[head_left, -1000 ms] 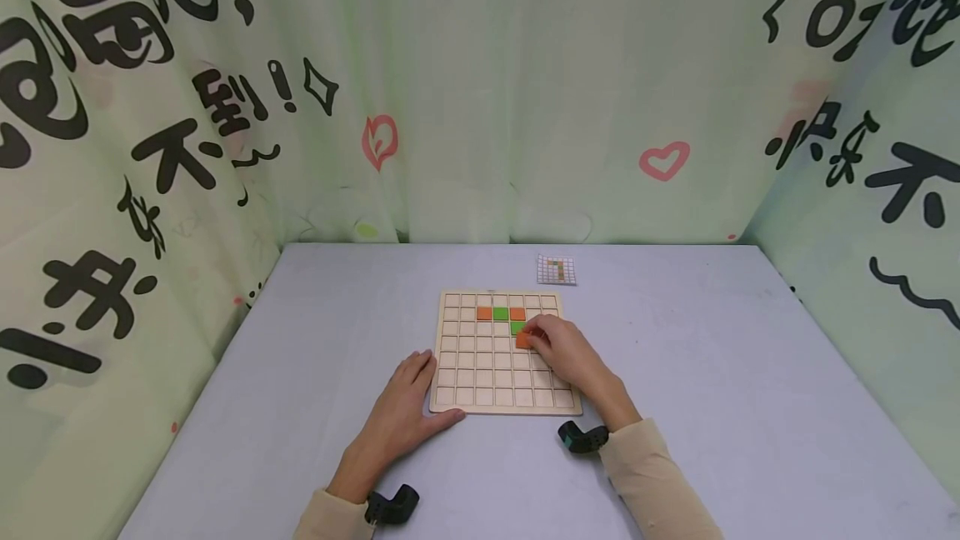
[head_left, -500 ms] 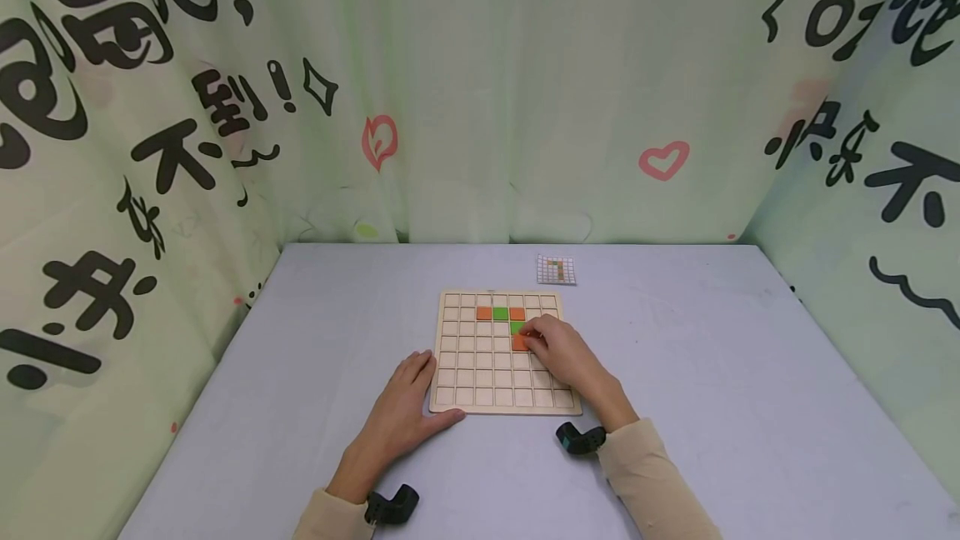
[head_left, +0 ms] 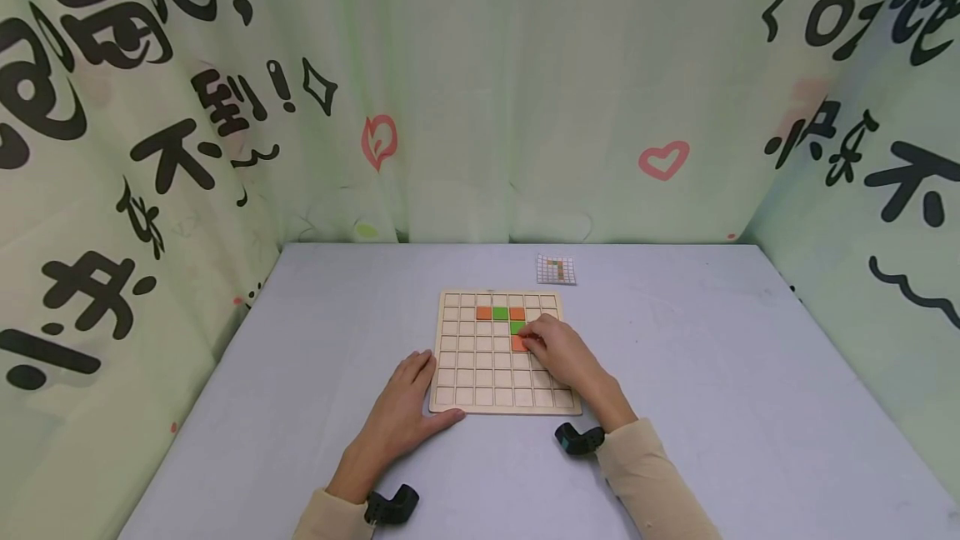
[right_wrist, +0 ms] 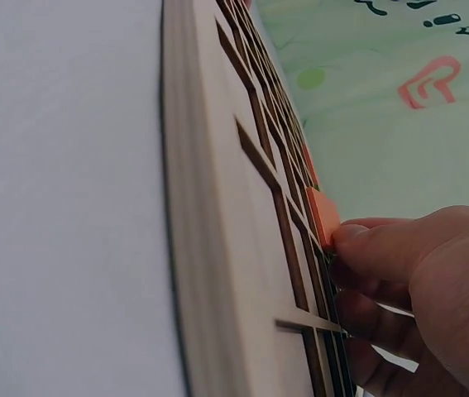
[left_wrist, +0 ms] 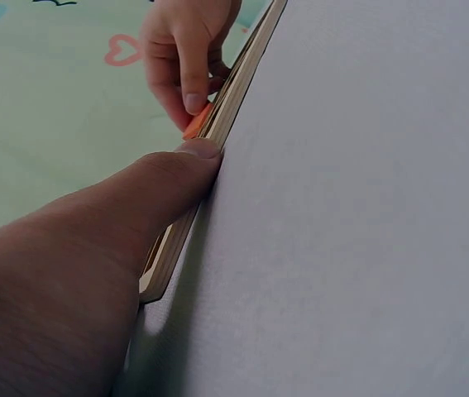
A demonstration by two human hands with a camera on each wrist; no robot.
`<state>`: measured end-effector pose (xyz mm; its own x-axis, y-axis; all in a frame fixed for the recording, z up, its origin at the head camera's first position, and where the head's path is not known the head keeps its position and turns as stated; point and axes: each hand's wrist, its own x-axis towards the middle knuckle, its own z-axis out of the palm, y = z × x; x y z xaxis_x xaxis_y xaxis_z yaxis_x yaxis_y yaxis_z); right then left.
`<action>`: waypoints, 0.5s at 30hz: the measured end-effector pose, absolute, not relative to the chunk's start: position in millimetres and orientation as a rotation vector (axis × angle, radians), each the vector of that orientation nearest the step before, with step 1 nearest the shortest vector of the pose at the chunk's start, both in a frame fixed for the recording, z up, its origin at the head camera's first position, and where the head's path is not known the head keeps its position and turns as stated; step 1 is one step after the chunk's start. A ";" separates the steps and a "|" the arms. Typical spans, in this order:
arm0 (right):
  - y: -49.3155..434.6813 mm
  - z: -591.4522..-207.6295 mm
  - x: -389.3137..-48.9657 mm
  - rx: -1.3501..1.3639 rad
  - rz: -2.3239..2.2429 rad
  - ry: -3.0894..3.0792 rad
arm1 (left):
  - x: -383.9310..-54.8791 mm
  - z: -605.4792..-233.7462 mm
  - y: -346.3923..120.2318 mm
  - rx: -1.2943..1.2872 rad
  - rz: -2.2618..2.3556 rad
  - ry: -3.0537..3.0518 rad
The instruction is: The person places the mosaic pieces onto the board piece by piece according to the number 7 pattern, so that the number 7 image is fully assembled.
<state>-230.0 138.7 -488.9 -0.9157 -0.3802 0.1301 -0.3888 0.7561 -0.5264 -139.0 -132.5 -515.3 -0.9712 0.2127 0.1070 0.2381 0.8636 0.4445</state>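
Pinching an orange tile [head_left: 517,344] at its three o'clock: right grip [head_left: 566,352]. Seems light, stiff, best edge-held. Left grip [head_left: 403,404] lies spread, eight o'clock on board [head_left: 474,377].

Orange tile [head_left: 517,343] partly hidden, tiny card [head_left: 556,270] illegible

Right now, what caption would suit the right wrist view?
A right hand pinches an orange tile at a gridded wooden board.

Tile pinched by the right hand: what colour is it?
Orange; the tile at the right hand's fingertips shows best in the right wrist view.
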 end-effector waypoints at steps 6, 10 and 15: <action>138.7 -490.6 -230.4 0.656 0.872 -2.914 | -139.0 -515.5 -132.7 -0.361 -0.731 -2.977; 139.3 -490.7 -229.9 0.668 0.883 -2.897 | -139.0 -516.4 -133.3 -0.366 -0.728 -2.972; 139.5 -490.6 -229.7 0.658 0.890 -2.900 | -139.3 -517.9 -133.9 -0.375 -0.720 -2.967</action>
